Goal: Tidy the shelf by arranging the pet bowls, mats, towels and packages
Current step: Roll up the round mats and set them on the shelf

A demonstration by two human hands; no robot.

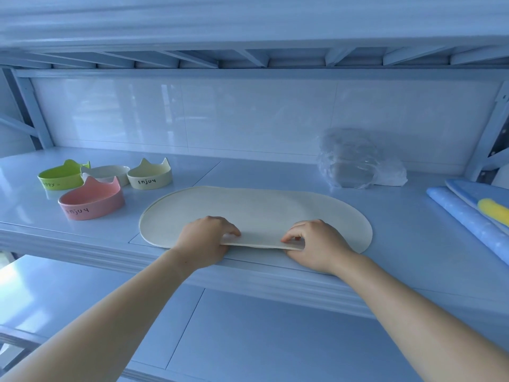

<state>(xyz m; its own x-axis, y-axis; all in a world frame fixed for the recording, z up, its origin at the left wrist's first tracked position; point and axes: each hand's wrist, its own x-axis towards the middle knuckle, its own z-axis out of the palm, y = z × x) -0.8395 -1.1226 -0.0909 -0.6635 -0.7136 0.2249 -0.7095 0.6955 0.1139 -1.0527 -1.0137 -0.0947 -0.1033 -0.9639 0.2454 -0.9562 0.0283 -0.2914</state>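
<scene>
A cream oval mat [256, 210] lies flat in the middle of the shelf [399, 235]. My left hand [205, 241] and my right hand [314, 244] both pinch its near edge, which is lifted slightly off the shelf. At the left stand several cat-eared pet bowls: a pink one [92, 204] in front, a green one [62, 176], a white one [107, 173] and a cream one [150, 176] behind. A clear plastic package [355, 164] sits at the back right. Blue towels or mats [473, 213] with a yellow patch lie at the far right edge.
The shelf has a white back panel [248, 117] and a low shelf board overhead [248, 28]. A lower shelf [234, 340] extends under my forearms. Metal uprights [30, 111] frame the left and right sides.
</scene>
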